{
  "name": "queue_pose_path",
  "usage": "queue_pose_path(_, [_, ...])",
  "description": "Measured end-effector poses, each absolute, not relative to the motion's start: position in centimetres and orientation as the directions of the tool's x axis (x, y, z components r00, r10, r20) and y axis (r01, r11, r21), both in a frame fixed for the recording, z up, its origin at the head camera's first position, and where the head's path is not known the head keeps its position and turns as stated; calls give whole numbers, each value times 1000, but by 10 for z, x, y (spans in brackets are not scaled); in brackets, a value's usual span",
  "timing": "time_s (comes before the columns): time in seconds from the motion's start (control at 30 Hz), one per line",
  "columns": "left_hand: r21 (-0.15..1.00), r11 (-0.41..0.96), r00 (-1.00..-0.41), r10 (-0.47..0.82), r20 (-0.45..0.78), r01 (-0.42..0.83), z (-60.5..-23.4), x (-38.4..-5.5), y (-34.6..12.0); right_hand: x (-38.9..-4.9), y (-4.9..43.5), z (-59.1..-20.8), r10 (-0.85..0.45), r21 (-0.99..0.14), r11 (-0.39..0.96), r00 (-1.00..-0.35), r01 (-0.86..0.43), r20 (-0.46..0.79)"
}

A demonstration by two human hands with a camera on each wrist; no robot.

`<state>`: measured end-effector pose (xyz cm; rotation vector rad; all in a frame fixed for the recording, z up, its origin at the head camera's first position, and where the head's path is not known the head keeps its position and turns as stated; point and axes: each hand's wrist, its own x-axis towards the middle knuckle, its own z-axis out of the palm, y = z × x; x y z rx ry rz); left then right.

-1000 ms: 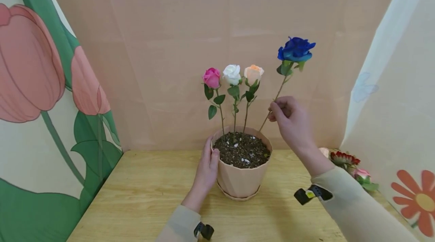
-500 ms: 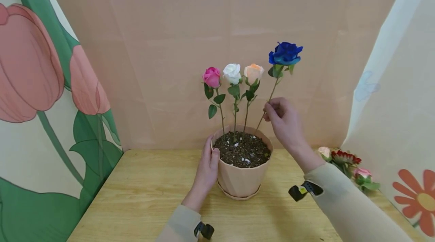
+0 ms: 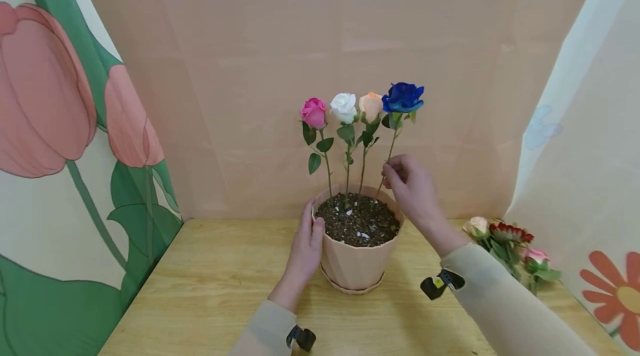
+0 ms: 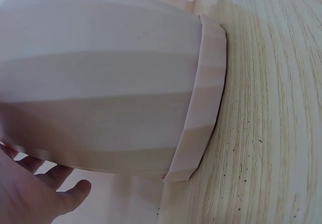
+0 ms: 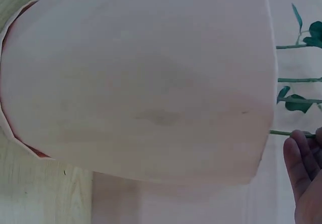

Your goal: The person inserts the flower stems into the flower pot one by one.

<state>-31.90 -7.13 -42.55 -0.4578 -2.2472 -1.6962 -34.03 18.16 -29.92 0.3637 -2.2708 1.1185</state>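
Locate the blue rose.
In the head view, the blue rose is just right of the peach rose, held in the right hand above the flowerpot.

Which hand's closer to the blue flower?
The right hand: it pinches the stem of the blue flower. The left hand is farther, touching the flowerpot on its left side.

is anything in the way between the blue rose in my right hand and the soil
Nothing visible. Below your right hand, the blue rose runs down unobstructed toward the soil; the peach rose stands beside it.
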Motion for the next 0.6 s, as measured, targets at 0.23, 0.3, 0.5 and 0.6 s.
queue_pose_path(0.23, [865,266,-904,68,423,425,-424,-319,-71,-345,179,-311,11,-615,630,-785,-475,619])
queue_pose_path(0.3, [866,268,-905,69,419,421,-424,-319,-71,-345,178,-315,4,-618,628,-791,-474,612])
queue_pose_path(0.5, [874,259,-910,80,406,412,-423,-318,-71,-347,176,-325,0,-592,643,-772,-487,635])
queue_pose_path(0.6, [873,259,-910,78,408,414,-423,-318,-71,-348,175,-327,1,-583,647,-765,-491,644])
